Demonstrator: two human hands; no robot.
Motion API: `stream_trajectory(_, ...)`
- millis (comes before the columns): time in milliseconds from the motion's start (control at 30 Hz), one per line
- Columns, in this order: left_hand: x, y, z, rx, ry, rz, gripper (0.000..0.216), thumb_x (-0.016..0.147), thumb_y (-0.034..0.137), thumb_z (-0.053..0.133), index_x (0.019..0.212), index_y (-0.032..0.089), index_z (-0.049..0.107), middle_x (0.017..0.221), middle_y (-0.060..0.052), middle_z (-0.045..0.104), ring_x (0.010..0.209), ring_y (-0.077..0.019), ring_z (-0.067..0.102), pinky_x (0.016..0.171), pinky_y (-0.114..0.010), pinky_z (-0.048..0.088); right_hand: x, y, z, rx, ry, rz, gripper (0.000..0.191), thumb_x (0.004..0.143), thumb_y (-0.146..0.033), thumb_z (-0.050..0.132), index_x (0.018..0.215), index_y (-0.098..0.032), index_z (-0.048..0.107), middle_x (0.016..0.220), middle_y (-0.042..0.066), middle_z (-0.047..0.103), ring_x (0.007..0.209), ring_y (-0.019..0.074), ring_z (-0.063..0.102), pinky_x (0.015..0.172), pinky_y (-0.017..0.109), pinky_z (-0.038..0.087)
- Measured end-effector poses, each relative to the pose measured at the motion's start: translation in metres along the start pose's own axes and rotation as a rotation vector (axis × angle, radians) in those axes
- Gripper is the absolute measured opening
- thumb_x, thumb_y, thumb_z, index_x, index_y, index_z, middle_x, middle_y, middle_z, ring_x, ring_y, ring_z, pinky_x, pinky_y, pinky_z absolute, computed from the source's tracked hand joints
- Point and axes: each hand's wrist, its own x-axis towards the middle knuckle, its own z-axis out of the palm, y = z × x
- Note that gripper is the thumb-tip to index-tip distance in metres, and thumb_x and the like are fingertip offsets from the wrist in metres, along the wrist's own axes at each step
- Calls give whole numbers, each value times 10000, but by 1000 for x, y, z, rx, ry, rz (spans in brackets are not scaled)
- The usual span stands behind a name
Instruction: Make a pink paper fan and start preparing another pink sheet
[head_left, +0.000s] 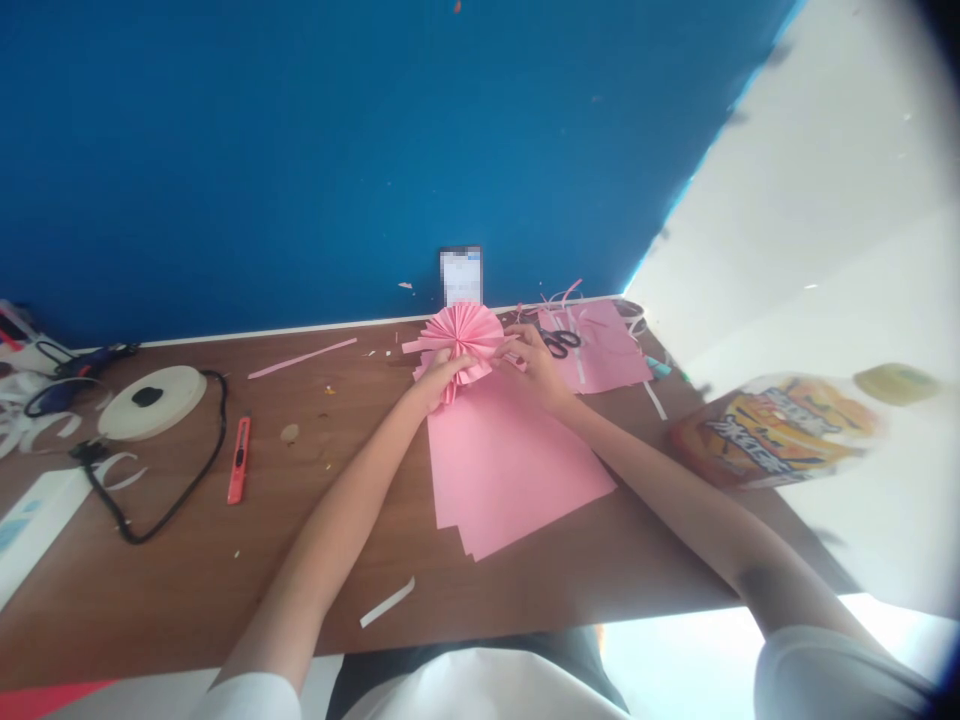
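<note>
A pleated pink paper rosette (463,328) is spread out like a round fan above the far end of a stack of pink paper sheets (510,470). My left hand (441,380) grips its lower left side, the thumb lying across the folds. At the right edge, my right hand (534,362) pinches the pleats between bent fingers. Part of the rosette's lower edge is hidden behind my hands. Just right of my right hand lie black-handled scissors (562,343), on more pink paper (611,350) with thin cut strips.
A phone (462,275) leans on the blue wall behind the rosette. Left on the brown table (300,520) are a red box cutter (238,460), a white disc (154,402) and a black cable (217,450). A large labelled bottle (787,430) stands at right.
</note>
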Motion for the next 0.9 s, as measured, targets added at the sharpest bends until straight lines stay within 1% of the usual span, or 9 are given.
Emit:
stream_trajectory(100,0,1,0,2,8,-20,295,640,316,726,775,167,510,639,14,526,525,-80,484,484,-214,407,2,2,-2,20,7,40,179,890,-358,520,853,-210,615,1133,91,491,993,194,529,757,323,460)
stream_trajectory(200,-2,1,1,6,5,-24,309,634,321,727,808,175,518,647,20,528,522,-80,481,481,-216,409,4,4,-3,44,47,101,207,875,-404,532,837,-214,605,1083,85,525,977,205,533,704,313,460)
stream_trajectory(333,-2,1,3,21,21,5,309,637,333,725,807,172,524,639,20,529,524,-85,488,488,-222,399,1,0,-4,56,50,128,221,864,-437,539,863,-228,612,1087,79,541,926,194,540,700,318,469)
stream_trajectory(400,0,0,3,26,31,27,304,640,341,724,791,166,527,634,18,531,525,-86,488,495,-226,394,0,-3,-4,26,48,89,227,858,-443,550,937,-242,622,1158,87,515,967,205,531,744,339,474)
stream_trajectory(467,1,0,2,28,29,43,306,643,349,725,790,165,530,633,19,533,529,-88,489,506,-230,396,-1,-4,-3,-30,53,27,234,845,-435,577,980,-252,630,1251,93,464,1044,230,506,834,386,463)
stream_trajectory(567,1,0,2,22,24,35,321,640,361,731,806,165,538,647,16,545,536,-90,495,519,-236,403,-2,0,-1,-117,47,-81,178,855,-384,579,941,-246,650,1318,90,423,1081,246,485,928,437,419)
stream_trajectory(700,1,-1,2,14,25,18,319,640,360,732,803,160,545,661,10,553,528,-86,492,510,-232,398,-4,7,4,-230,32,-173,173,906,-311,502,953,-237,651,1326,94,443,1084,244,481,913,426,421)
stream_trajectory(800,1,-2,2,27,23,38,304,646,360,724,790,159,547,650,15,539,525,-86,486,491,-227,381,-6,10,7,-344,-16,-234,198,931,-282,447,983,-234,632,1351,103,448,1102,263,478,912,451,412)
stream_trajectory(900,2,-3,1,58,17,38,301,656,354,717,815,158,552,664,13,547,541,-88,492,513,-227,388,-7,11,8,-439,-47,-285,221,948,-250,389,961,-213,606,1328,127,471,1108,275,475,918,470,398)
